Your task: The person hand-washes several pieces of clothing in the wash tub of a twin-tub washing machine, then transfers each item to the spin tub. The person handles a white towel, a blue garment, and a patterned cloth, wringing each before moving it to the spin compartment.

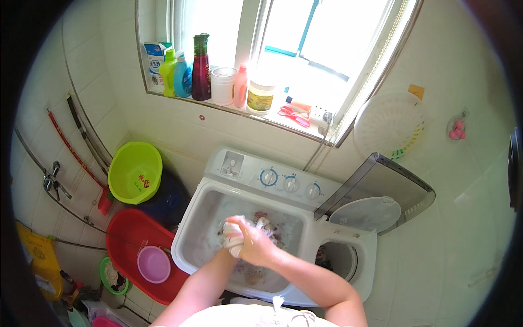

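Note:
My right hand (256,246) grips a bunched, wet white cloth (234,242) over the wash tub (194,229) of a twin-tub washing machine. From the other side, my left hand (226,254) reaches to the same cloth; its fingers are largely hidden behind the fabric and my right hand. Below both hands, sudsy grey water (229,200) fills part of the tub. More wet laundry (265,225) shows just beyond my right hand, partly covered by it. Something reddish (260,214) floats near it.
At right, the spin tub (347,259) stands uncovered beneath a raised smoky lid (380,180). Three dials (291,184) line the control panel. A red basin (126,233) holding a pink bowl (153,264) lies left, below a lime-green basin (135,173). Several bottles (201,71) crowd the windowsill.

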A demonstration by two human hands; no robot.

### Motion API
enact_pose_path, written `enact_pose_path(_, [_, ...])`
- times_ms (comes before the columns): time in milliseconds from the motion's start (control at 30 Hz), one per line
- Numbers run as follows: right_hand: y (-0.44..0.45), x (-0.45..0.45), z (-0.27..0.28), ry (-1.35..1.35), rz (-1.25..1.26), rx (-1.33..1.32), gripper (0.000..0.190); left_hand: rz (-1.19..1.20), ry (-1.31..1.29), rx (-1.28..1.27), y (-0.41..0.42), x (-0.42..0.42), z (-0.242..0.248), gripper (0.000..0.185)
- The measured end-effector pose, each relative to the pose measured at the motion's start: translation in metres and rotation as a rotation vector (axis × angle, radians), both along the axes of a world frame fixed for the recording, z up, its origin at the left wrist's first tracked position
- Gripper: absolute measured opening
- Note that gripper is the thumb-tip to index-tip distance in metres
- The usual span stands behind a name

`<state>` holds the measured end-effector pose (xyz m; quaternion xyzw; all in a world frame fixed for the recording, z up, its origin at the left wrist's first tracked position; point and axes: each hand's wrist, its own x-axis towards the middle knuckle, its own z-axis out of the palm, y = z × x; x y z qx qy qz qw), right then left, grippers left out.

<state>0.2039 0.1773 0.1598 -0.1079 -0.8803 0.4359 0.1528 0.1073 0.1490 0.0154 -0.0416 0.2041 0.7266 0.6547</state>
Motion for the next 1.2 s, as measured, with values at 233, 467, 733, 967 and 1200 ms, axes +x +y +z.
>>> enact_pose_path(233, [0.006,0.033,-0.002,0.233,-0.083,-0.254,0.061,-0.005,0.372,0.167,-0.01,0.023,0.038,0.058])
enact_pose_path(467, [0.14,0.08,-0.116,0.222,-0.356,-1.424,0.042,0.052,0.89,0.276,-0.015,0.029,0.059,0.058])
enact_pose_path(733, [0.074,0.032,-0.163,0.612,0.012,-1.854,0.062,-0.134,-0.264,0.205,-0.03,0.024,0.038,0.077])
enact_pose_path(967, [0.13,0.036,-0.178,0.399,0.002,-1.87,0.058,-0.123,1.025,0.117,-0.03,0.002,0.039,0.126])
enact_pose_path(1200, [0.123,-0.004,-0.121,-0.002,-0.421,-1.251,0.039,-0.463,1.718,-0.104,-0.017,-0.007,0.085,0.13])
